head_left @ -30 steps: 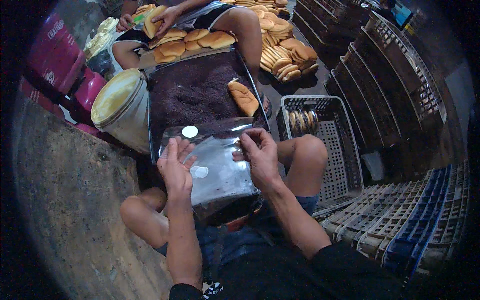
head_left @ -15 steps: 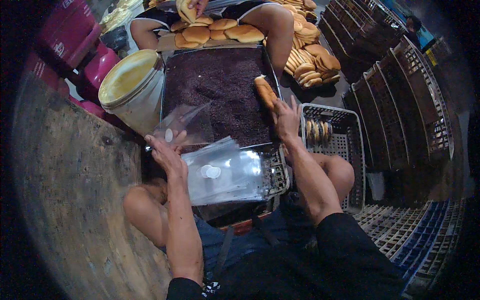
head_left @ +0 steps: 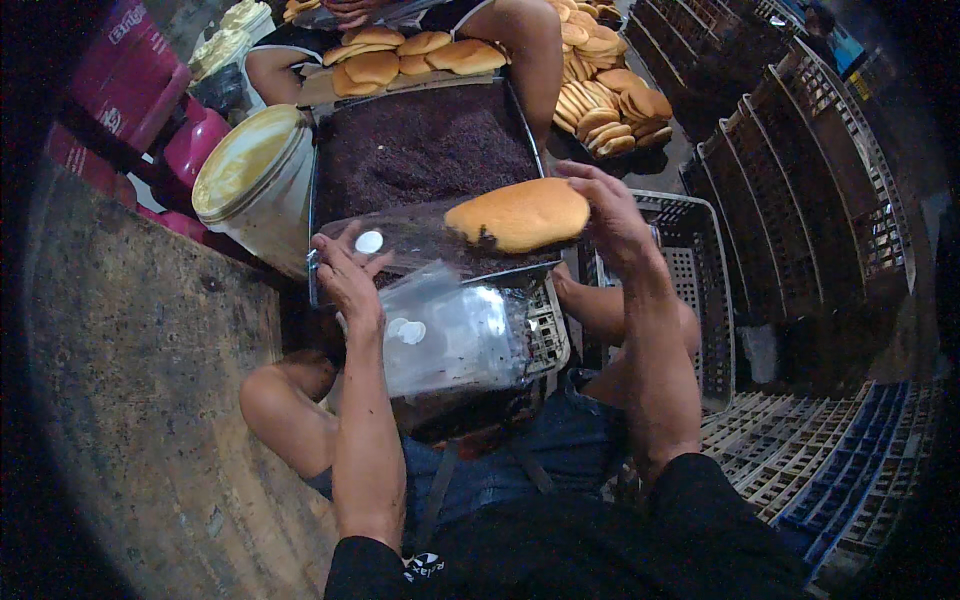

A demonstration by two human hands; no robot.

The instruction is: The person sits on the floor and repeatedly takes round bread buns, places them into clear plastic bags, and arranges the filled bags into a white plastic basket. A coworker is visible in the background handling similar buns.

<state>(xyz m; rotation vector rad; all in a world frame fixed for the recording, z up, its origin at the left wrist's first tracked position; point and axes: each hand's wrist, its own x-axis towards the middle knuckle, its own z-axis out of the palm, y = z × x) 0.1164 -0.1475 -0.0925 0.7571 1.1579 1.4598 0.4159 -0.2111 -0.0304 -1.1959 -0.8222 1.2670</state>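
My right hand (head_left: 617,218) grips the right end of an oval bread bun (head_left: 527,212), golden on top, with dark bits along its lower left edge. My left hand (head_left: 348,278) holds a clear plastic bag (head_left: 415,238) bearing a round white sticker (head_left: 369,242). The bun's left end meets the bag's right side; whether it sits inside the opening I cannot tell. Both are over the near part of a metal tray (head_left: 529,118) filled with dark purplish crumbs (head_left: 425,140). Closer to me lies a stack of clear bags (head_left: 450,345), also with white round stickers.
A bucket (head_left: 250,175) smeared with pale yellow cream leans left of the tray. Beside my right leg stands a plastic crate (head_left: 722,300). Buns (head_left: 372,68) line the far edge, by another person's knees; more are piled at right (head_left: 610,100). A wooden board (head_left: 150,400) is at left.
My right hand has brought the bun left and nearer, turning its broad golden top into view. The bag in my left hand has swung toward the bun. The other person's hand has lowered its bun.
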